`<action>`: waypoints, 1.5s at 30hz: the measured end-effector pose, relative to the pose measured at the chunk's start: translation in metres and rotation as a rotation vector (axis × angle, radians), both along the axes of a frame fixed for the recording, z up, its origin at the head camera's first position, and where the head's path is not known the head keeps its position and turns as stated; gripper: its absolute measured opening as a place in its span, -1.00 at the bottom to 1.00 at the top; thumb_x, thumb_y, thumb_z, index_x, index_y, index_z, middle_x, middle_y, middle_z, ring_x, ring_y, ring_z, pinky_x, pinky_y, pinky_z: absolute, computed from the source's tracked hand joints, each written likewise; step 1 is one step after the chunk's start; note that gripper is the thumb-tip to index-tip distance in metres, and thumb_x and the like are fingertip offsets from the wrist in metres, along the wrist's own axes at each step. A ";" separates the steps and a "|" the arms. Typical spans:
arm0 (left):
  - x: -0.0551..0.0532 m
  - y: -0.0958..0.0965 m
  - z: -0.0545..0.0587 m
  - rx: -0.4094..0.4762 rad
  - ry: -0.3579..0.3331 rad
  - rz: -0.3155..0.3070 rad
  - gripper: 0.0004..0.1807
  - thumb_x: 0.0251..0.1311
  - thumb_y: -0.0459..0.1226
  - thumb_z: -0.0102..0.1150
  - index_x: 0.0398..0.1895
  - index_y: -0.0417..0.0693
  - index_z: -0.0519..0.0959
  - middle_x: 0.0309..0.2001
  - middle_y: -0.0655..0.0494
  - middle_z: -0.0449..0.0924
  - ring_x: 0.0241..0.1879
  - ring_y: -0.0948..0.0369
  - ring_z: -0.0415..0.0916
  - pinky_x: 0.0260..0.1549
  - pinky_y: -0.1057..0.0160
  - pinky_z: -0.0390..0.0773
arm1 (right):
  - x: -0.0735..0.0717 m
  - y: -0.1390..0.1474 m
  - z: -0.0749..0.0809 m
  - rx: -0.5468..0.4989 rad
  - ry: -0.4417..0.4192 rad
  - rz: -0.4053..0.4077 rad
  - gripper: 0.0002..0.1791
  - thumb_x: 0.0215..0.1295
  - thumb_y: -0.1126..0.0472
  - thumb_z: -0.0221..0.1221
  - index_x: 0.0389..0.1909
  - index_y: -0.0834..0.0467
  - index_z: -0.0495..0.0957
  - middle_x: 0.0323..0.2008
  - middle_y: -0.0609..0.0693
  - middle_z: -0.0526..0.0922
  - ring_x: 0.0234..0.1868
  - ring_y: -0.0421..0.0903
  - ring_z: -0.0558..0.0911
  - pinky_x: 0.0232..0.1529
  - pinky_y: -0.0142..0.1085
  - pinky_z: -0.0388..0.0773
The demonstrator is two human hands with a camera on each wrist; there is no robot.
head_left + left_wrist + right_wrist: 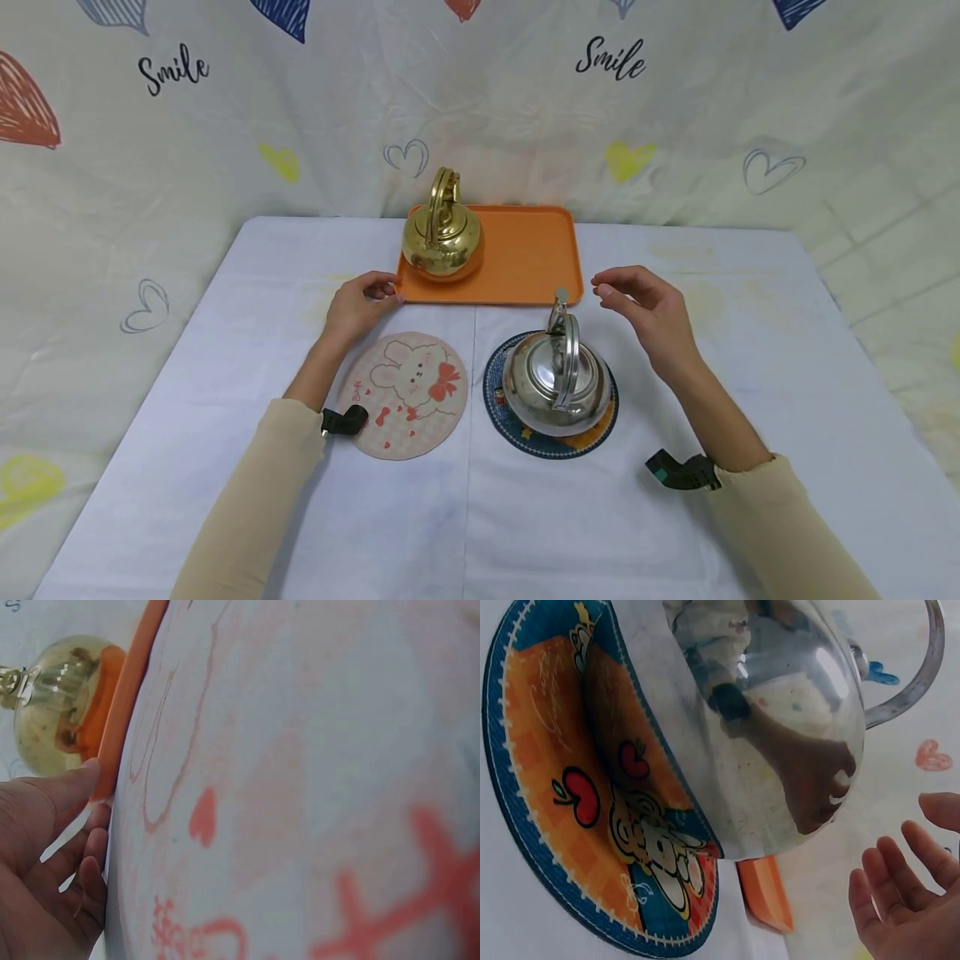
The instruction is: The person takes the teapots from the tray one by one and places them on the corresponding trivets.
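Note:
A gold kettle (442, 242) stands on the left part of an orange tray (528, 254) at the back of the table. My left hand (358, 308) is at the tray's front left corner and pinches its rim; in the left wrist view the thumb (88, 774) lies against the rim. Apart from the tray's right end, my right hand (651, 318) hovers with bent fingers and holds nothing. Closer to me, a silver kettle (557, 383) sits on a round blue and orange mat (555, 750), left of my right hand.
A round pink mat with a rabbit drawing (405, 396) lies left of the silver kettle, below my left hand. A white cloth (405, 533) covers the table. Behind the tray hangs a light curtain (510, 100) printed with hearts.

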State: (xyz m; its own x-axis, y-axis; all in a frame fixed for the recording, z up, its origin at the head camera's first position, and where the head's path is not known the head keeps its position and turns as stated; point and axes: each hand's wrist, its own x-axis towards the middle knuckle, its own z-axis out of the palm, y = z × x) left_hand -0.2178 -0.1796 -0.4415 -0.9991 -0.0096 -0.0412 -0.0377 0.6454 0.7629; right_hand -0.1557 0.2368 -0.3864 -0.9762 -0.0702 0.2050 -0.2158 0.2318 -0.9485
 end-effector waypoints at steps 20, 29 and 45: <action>-0.001 -0.001 -0.002 -0.011 -0.003 -0.005 -0.61 0.37 -0.16 0.35 0.21 -0.02 0.65 0.02 -0.06 0.67 0.04 0.02 0.56 0.09 0.13 0.44 | -0.021 0.007 -0.020 0.058 -0.035 -0.018 -0.61 0.49 0.13 0.26 0.18 0.28 0.59 0.01 -0.22 0.67 0.05 -0.28 0.63 0.02 -0.59 0.59; -0.001 0.000 -0.001 -0.003 -0.001 -0.004 -0.61 0.36 -0.15 0.36 0.21 0.00 0.66 0.02 -0.05 0.67 0.04 0.03 0.55 0.09 0.11 0.44 | -0.029 0.006 -0.028 0.095 -0.041 -0.012 -0.59 0.49 0.11 0.26 0.21 0.27 0.57 0.10 -0.06 0.66 0.08 -0.31 0.60 0.04 -0.61 0.57; 0.000 0.001 0.000 -0.015 0.000 0.000 -0.61 0.36 -0.15 0.35 0.21 -0.01 0.66 0.01 -0.05 0.67 0.03 0.03 0.56 0.07 0.14 0.43 | -0.040 0.009 -0.034 0.148 -0.106 -0.008 -0.57 0.48 0.11 0.27 0.26 0.21 0.56 0.25 0.13 0.59 0.10 -0.36 0.59 0.05 -0.62 0.54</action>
